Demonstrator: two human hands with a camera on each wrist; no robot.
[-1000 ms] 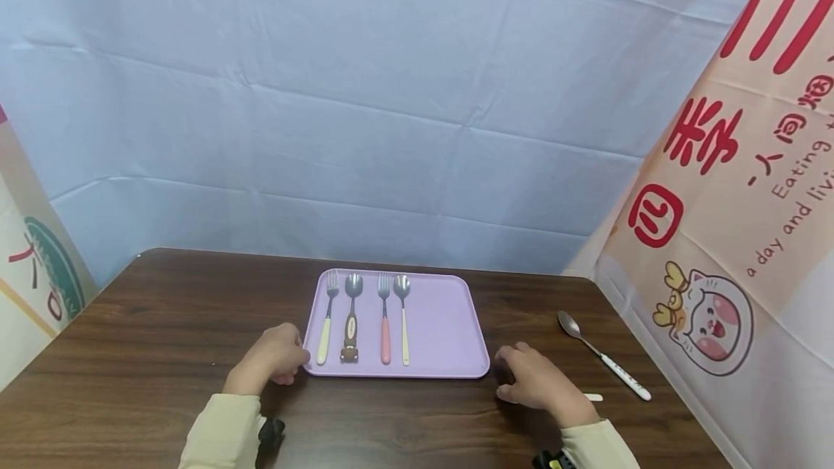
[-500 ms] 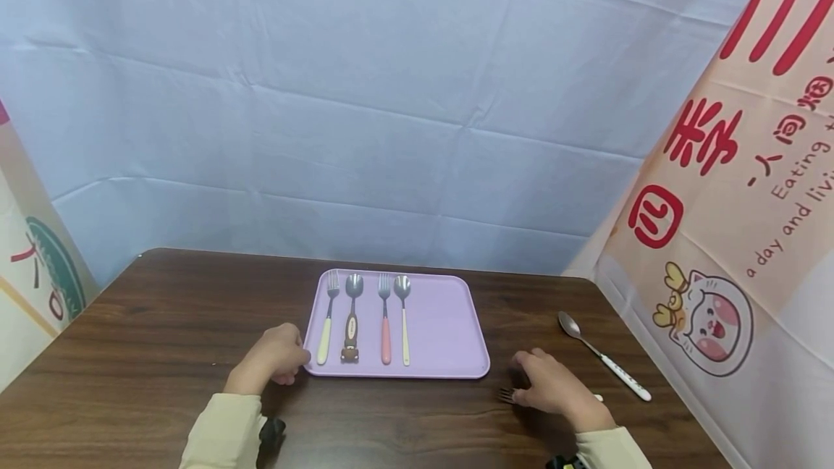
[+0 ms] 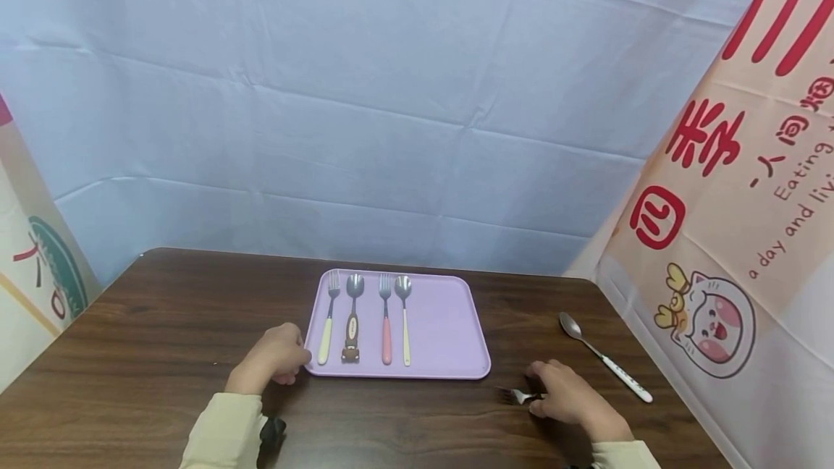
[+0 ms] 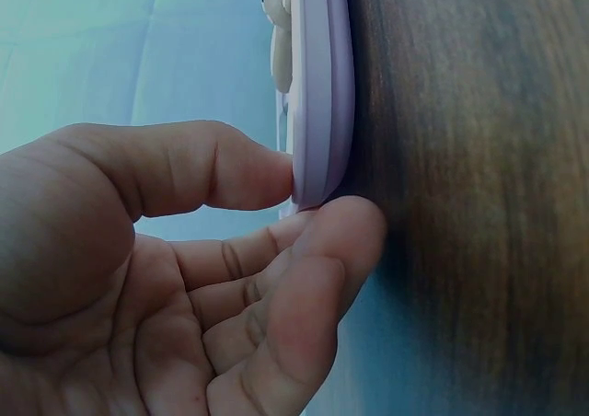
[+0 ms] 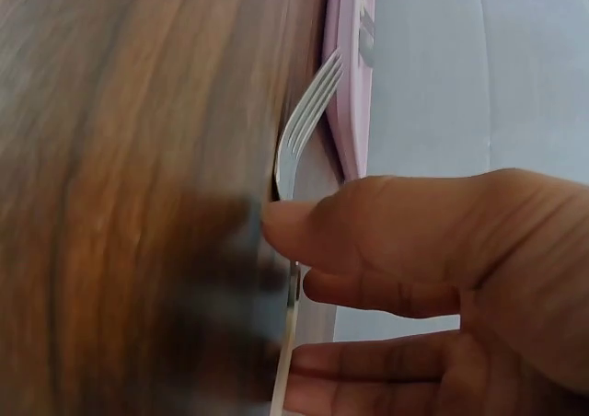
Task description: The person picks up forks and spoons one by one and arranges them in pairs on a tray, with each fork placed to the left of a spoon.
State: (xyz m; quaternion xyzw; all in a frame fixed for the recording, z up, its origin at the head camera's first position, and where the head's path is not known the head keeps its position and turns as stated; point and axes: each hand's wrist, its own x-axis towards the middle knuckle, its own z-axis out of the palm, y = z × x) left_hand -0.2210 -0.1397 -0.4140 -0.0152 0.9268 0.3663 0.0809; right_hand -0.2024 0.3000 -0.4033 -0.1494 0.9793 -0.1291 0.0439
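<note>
My left hand (image 3: 276,355) pinches the front left corner of a lilac tray (image 3: 449,324); in the left wrist view the thumb (image 4: 248,172) meets its rim and fingertips lie beneath. On the tray lie a fork with a pale yellow handle (image 3: 325,339), a spoon with a brown bear handle (image 3: 352,331), a fork with a pink handle (image 3: 386,339) and a spoon with a slim cream handle (image 3: 406,335). My right hand (image 3: 573,396) is over another fork (image 5: 308,117) on the table, thumb by its neck and fingers apart beyond; its light handle is partly hidden.
A spoon with a white patterned handle (image 3: 625,376) lies at the right of the dark wooden table (image 3: 163,324). A pale blue cloth (image 3: 365,129) hangs behind it, and a printed cloth (image 3: 736,237) hangs along the right side.
My right hand has moved right and slightly toward me along the fork, uncovering its tines and neck. The fork stays about where it was. My left hand and the tray have not moved.
</note>
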